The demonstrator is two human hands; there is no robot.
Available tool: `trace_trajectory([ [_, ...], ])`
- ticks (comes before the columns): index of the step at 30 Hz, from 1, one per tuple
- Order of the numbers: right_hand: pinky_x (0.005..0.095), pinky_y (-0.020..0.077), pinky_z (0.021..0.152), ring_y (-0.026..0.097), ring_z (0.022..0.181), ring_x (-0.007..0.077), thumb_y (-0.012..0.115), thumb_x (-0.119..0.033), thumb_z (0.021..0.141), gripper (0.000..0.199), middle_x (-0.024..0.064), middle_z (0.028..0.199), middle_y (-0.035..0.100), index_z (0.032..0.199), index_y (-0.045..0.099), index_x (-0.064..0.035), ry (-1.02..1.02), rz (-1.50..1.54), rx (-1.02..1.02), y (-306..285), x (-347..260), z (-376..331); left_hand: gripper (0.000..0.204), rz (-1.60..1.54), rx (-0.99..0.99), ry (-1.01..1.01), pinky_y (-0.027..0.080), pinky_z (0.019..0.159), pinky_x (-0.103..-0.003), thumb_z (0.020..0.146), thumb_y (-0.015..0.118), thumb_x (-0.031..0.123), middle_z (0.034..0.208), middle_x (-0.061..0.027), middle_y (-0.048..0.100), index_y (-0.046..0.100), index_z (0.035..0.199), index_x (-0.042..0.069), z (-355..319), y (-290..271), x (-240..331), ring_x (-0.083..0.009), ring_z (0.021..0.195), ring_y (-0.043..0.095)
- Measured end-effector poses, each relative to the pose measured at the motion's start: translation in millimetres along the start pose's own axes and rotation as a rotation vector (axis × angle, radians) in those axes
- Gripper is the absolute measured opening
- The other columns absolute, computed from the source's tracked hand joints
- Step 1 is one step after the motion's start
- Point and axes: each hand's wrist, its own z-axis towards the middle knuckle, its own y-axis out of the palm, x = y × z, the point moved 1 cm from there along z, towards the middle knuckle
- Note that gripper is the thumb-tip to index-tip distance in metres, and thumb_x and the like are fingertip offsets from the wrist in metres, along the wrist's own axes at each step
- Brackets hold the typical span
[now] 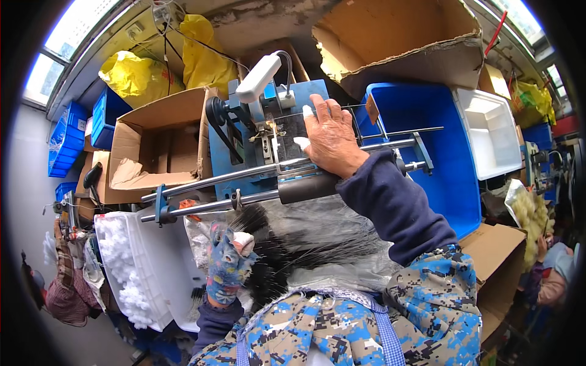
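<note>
In the head view, the bare right hand point(329, 137), fingertips taped white, is laid flat and open on the dark plate of the blue metal machine point(244, 152), above its two steel rails point(268, 183). The left hand point(227, 263), in a patterned glove, is closed around a bundle of black bristles point(271, 256) just below the rails.

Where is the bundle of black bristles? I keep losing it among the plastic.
In the head view, the black bristles lie low centre on clear plastic sheeting, just right of the gloved left hand and below the machine's steel rails.
</note>
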Motion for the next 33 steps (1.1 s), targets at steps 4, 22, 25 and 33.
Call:
trace_trajectory([
  [4,0.0425,0.0386,0.082,0.038,0.11,0.0315,0.069,-0.032,0.071,0.056,0.0159,0.122,0.035,0.112,0.053,0.0017,0.097,0.148,-0.062,-7,-8,5,0.043,0.031,-0.039,0.093,0.041,0.08,-0.047,0.063,0.075,0.021,0.095,-0.0118,0.06,0.062,0.101,0.008,29,-14,11,-0.0349,0.095,0.055],
  [22,0.0354,0.0467,0.075,0.054,0.083,0.0318,0.061,-0.032,0.079,0.062,0.0245,0.102,0.049,0.117,0.042,0.0135,-0.067,0.103,-0.109,8,-32,9,0.037,0.055,0.066,0.067,0.041,0.082,-0.046,0.061,0.073,0.016,0.09,-0.0112,0.061,0.063,0.096,0.01,19,-14,19,-0.035,0.089,0.056],
  [25,0.0364,0.0468,0.075,0.05,0.093,0.0312,0.066,-0.025,0.073,0.051,0.0197,0.104,0.047,0.108,0.05,0.0088,-0.001,0.113,-0.234,-13,-6,-1,0.038,-0.036,0.056,-0.017,0.043,0.079,-0.048,0.06,0.075,0.013,0.093,-0.0128,0.06,0.063,0.095,0.007,8,-4,-3,-0.0377,0.092,0.055],
  [33,0.0433,0.0373,0.078,0.051,0.095,0.0275,0.057,-0.01,0.075,0.016,0.0125,0.096,0.059,0.089,0.061,-0.0029,-0.019,-0.199,-0.025,-31,36,16,0.034,-0.222,0.044,-0.288,0.044,0.071,-0.045,0.062,0.074,0.008,0.096,-0.0165,0.058,0.063,0.094,0.006,12,6,12,-0.0383,0.09,0.055],
])
